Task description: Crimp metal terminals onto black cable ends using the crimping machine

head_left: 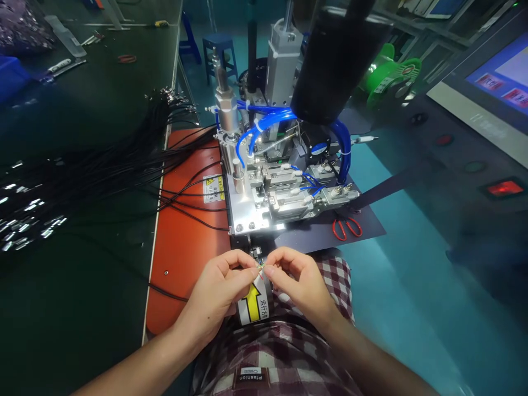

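Here, thin wires [261, 268] sit between both hands' fingers [270, 269].

One head-worn camera looks forward and steeply down over both nearby hands [262, 275].

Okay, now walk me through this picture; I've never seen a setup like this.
There is no robot here. A camera on a person's head looks forward and down, giving this one view.

The left hand and right hand are bare, pinching thin coloured strands between their fingertips, above a yellow arrow label. The strands are too small to make out clearly.

Ahead stands a metal machine with blue tubes. Black cables run from the dark table across an orange-red plate toward it. Red-handled scissors lie to the right; beyond are a green spool and a screen.
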Demonstrator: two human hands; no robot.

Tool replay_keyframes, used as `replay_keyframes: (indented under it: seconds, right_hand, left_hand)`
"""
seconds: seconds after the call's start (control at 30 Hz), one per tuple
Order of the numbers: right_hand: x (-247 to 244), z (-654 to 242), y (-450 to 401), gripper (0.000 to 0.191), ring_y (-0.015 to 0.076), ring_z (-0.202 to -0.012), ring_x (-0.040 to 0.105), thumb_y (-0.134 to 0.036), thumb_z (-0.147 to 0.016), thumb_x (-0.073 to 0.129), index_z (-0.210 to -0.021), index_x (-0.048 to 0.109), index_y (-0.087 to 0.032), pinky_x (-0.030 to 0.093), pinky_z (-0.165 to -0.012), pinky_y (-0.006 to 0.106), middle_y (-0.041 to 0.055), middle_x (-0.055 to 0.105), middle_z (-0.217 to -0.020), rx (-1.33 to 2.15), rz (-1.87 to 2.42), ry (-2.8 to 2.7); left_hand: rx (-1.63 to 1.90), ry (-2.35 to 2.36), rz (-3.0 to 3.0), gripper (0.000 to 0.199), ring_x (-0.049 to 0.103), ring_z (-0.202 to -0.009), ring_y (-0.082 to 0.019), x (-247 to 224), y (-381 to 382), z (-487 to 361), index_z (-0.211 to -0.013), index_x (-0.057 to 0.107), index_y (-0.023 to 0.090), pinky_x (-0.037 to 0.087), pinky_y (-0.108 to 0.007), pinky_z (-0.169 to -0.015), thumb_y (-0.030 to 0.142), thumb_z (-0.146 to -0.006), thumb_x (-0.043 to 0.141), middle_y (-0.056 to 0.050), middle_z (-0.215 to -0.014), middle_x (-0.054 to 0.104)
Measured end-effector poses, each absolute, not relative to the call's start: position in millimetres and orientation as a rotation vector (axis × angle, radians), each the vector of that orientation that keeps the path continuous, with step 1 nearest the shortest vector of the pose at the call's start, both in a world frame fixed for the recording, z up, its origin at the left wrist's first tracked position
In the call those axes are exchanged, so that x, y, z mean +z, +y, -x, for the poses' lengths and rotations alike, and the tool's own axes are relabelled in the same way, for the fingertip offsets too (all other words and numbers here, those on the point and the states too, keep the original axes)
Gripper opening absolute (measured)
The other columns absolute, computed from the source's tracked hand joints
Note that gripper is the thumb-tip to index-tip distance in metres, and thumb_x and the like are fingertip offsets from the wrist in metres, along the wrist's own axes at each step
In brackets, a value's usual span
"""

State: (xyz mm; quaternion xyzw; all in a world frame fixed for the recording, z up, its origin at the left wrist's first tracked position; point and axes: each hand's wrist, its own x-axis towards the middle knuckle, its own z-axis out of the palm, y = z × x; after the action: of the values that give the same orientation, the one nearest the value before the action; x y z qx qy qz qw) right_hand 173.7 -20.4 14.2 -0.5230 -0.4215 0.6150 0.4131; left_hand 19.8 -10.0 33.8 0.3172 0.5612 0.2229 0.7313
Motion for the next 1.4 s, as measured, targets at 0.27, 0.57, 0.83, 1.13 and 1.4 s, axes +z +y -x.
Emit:
replay_keyframes:
  seconds: [0.27,0.57,0.83,1.13,1.4]
  right_hand:
    - [10.6,-169.2,-21.1,0.013,0.0091,-0.048,0.039,-0.027,-0.072,0.064,-0.067,0.057,-0.017,0.031,-0.046,0.023,-0.0052,0.046,-0.054,1.570,1.307,-0.958]
    - [6.5,-168.6,-24.7,0.015,0.0095,-0.050,0.045,-0.029,-0.075,0.065,-0.070,0.058,-0.017,0.037,-0.050,0.023,-0.0051,0.049,-0.055,1.611,1.255,-0.922]
    - [8.4,-168.3,-25.6,0.016,0.0093,-0.049,0.046,-0.030,-0.076,0.063,-0.070,0.056,-0.017,0.037,-0.050,0.022,-0.0054,0.050,-0.054,1.617,1.253,-0.932]
    - [9.3,-168.0,-22.8,0.018,0.0109,-0.049,0.048,-0.033,-0.073,0.066,-0.071,0.058,-0.018,0.040,-0.049,0.023,-0.0044,0.051,-0.054,1.594,1.274,-0.920]
    - [6.5,-165.7,-23.2,0.016,0.0095,-0.048,0.046,-0.030,-0.074,0.065,-0.070,0.056,-0.017,0.038,-0.048,0.022,-0.0052,0.050,-0.054,1.588,1.259,-0.907]
  left_hand:
    - [0.500,1.232,-0.719,0.015,0.017,-0.045,-0.006,32.5,-10.7,-19.6,-0.075,0.052,0.020,0.012,-0.020,-0.040,0.032,-0.079,0.060,0.010,-0.047,0.027]
    - [0.511,1.209,-0.730,0.015,0.017,-0.045,-0.007,28.3,-10.8,-18.7,-0.078,0.053,0.020,0.011,-0.021,-0.040,0.034,-0.081,0.059,0.009,-0.048,0.028]
    - [0.519,1.202,-0.706,0.015,0.017,-0.046,-0.007,29.9,-10.1,-18.6,-0.078,0.052,0.021,0.010,-0.022,-0.041,0.033,-0.080,0.059,0.008,-0.048,0.027]
    - [0.530,1.190,-0.751,0.015,0.017,-0.044,-0.007,28.3,-12.8,-18.6,-0.077,0.052,0.020,0.012,-0.021,-0.040,0.032,-0.081,0.059,0.009,-0.046,0.027]
    - [0.534,1.195,-0.761,0.014,0.017,-0.044,-0.006,29.4,-12.0,-19.4,-0.075,0.051,0.019,0.012,-0.022,-0.040,0.030,-0.081,0.058,0.009,-0.046,0.027]
